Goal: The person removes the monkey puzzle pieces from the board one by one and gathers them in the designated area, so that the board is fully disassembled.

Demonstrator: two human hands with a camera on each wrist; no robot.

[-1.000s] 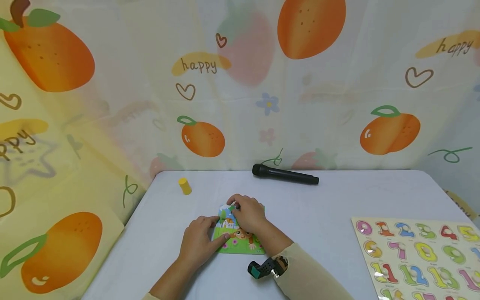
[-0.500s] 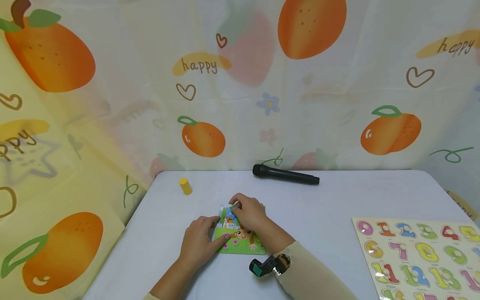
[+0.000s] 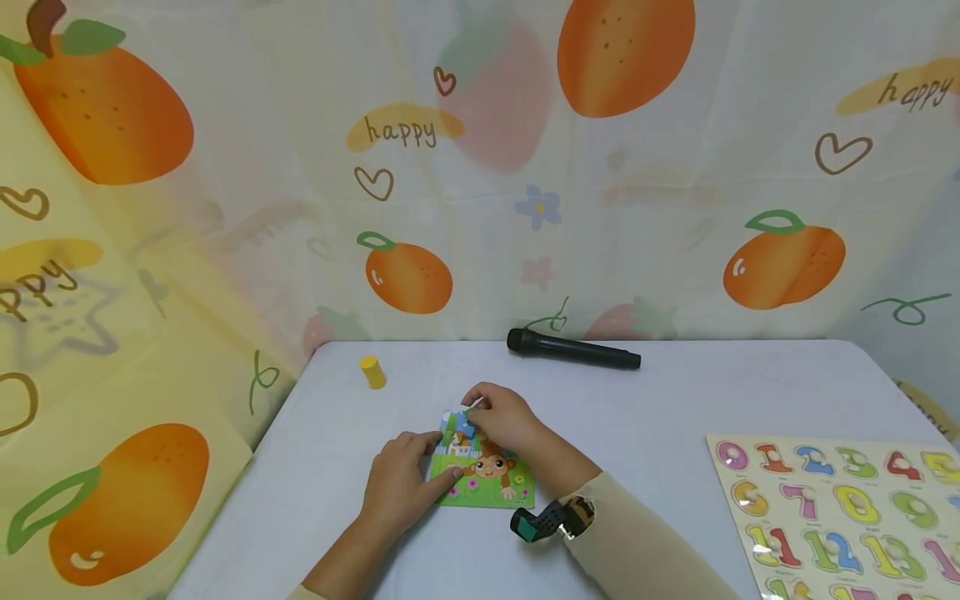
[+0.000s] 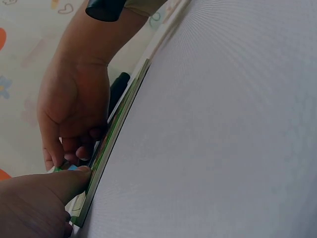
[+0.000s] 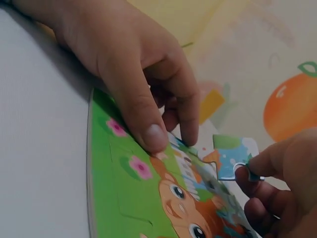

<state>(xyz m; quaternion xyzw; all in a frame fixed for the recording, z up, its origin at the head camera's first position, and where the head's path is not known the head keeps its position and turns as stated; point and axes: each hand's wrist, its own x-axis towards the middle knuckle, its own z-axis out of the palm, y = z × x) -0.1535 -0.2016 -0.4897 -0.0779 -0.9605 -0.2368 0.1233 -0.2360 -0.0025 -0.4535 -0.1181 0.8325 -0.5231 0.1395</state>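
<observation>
A jigsaw puzzle board (image 3: 480, 497) with a monkey, pink flowers and green grass lies on the white table. My left hand (image 3: 397, 479) holds its left side, the thumb pressed on the picture and the other fingers at the edge. Between thumb and fingers, my right hand (image 3: 510, 417) pinches a blue and green puzzle piece (image 5: 228, 151). That piece stands tilted up over the far left part of the board in the right wrist view. From the left wrist view, the board's thin edge (image 4: 116, 134) shows, with the right hand (image 4: 74, 99) bent over it.
A yellow cylinder (image 3: 372, 372) stands at the back left of the table. Behind the puzzle lies a black microphone (image 3: 573, 348). At the front right is a number puzzle board (image 3: 772, 483). A fruit-printed cloth (image 3: 480, 292) hangs behind the table.
My right hand has shifted slightly back and to the right, baring more of the monkey picture. The left hand keeps its place on the board.
</observation>
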